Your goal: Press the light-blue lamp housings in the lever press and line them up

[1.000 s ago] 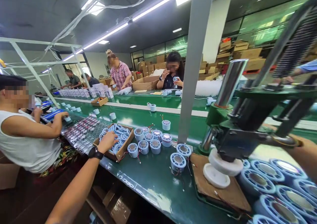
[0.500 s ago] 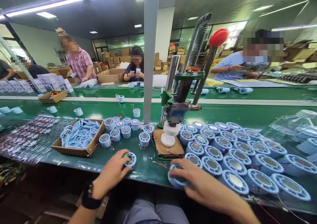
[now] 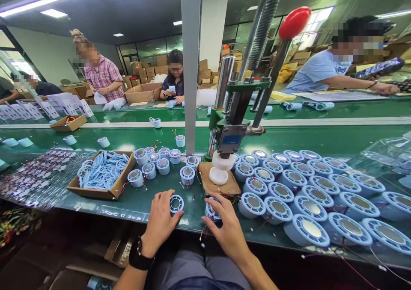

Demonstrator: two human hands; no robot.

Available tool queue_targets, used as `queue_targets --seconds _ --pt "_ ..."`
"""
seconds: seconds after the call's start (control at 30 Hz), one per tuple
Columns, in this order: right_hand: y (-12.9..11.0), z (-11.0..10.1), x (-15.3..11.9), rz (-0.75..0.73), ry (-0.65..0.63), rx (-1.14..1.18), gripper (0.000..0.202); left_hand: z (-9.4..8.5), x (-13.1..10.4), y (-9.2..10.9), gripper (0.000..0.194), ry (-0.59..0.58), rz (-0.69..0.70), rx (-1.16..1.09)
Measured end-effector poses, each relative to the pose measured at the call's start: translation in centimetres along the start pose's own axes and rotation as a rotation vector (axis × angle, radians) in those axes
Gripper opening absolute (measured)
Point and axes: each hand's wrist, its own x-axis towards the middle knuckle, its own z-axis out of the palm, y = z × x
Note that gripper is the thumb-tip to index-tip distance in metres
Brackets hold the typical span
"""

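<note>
My left hand [image 3: 163,215] lies on the table edge, its thumb and fingers curled round a light-blue slotted ring [image 3: 176,204] that lies flat. Just right of it, my right hand [image 3: 226,221] grips a light-blue round housing [image 3: 212,208] between thumb and fingers, with thin wires hanging toward me. My fingers hide part of this housing. Directly behind it stands a green hand press [image 3: 229,140] with a red knob. Its white upper pad [image 3: 224,161] hangs above a white round seat [image 3: 218,176] on a brown board.
Rows of blue housings with grey discs [image 3: 310,206] fill the right side. Left of the press stand several wired housings [image 3: 163,166] and a cardboard box [image 3: 111,193] of blue rings. Beyond lies a green belt [image 3: 154,136], with people working across it.
My right hand has moved left with the housing, closer to my left hand. The ring has shifted slightly right with my left hand. Across the belt, the person at right has reached out an arm.
</note>
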Motion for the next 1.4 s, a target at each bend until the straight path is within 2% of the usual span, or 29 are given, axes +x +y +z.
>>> queue_targets --seconds 0.07,0.13,0.17,0.3,0.37,0.47,0.53,0.63,0.77,0.9,1.07,1.13,1.2,1.23,1.27,1.33,1.4 --pt "0.2 0.7 0.0 -0.014 0.046 0.034 0.038 0.0 0.0 -0.1 0.072 -0.039 0.029 -0.026" --pt "0.6 0.7 0.0 -0.029 0.082 0.069 0.042 0.2 0.1 -0.4 0.081 -0.030 0.042 -0.034" --pt "0.8 0.4 0.0 -0.025 0.090 0.081 0.043 0.4 0.2 -0.6 0.079 -0.011 0.035 -0.026" --pt "1.3 -0.5 -0.6 0.056 0.035 0.116 0.047 0.9 0.6 0.1 0.047 0.068 -0.036 -0.058" --pt "1.2 -0.6 -0.9 0.095 -0.003 0.146 0.053 0.8 0.7 1.5 0.052 0.057 -0.034 -0.166" --pt "0.8 0.0 -1.2 0.096 -0.017 0.196 0.063 0.4 0.7 4.6 0.070 -0.078 0.132 -0.283" --pt "0.6 0.6 -1.3 0.067 0.002 0.216 0.070 0.3 0.7 6.5 0.075 -0.167 0.252 -0.271" --pt "0.5 1.1 -1.4 0.031 0.045 0.207 0.079 0.5 0.9 8.1 0.076 -0.217 0.279 -0.237" --pt "0.5 1.0 -1.5 0.028 0.045 0.194 0.085 0.9 0.9 8.5 0.075 -0.227 0.185 -0.286" --pt "0.5 0.9 -1.4 0.041 0.021 0.175 0.090 1.0 0.8 8.1 0.073 -0.252 0.152 -0.385" --pt "0.9 0.7 -1.8 -0.055 -0.075 -0.029 0.073 2.6 -0.3 7.3 0.067 -0.280 0.064 -0.493" --pt "0.5 -1.3 -1.2 -0.110 -0.191 -0.149 0.072 3.7 -0.9 7.0 0.063 -0.279 0.032 -0.526" --pt "-0.8 -5.3 1.0 -0.215 -0.273 -0.258 0.072 4.8 -1.4 6.9 0.061 -0.265 -0.005 -0.542" --pt "-1.9 -8.0 2.8 -0.289 -0.250 -0.305 0.071 5.2 -1.6 6.9 0.061 -0.251 -0.022 -0.544" --pt "-3.4 -11.0 5.1 -0.363 -0.186 -0.351 0.067 5.5 -1.6 7.0 0.060 -0.235 -0.036 -0.545" --pt "-7.2 -17.4 10.8 -0.457 0.103 -0.455 0.054 5.5 -1.4 7.2 0.060 -0.202 -0.062 -0.547" --pt "-11.0 -22.6 17.3 -0.428 0.362 -0.581 0.045 4.9 -0.8 7.6 0.060 -0.190 -0.092 -0.544"
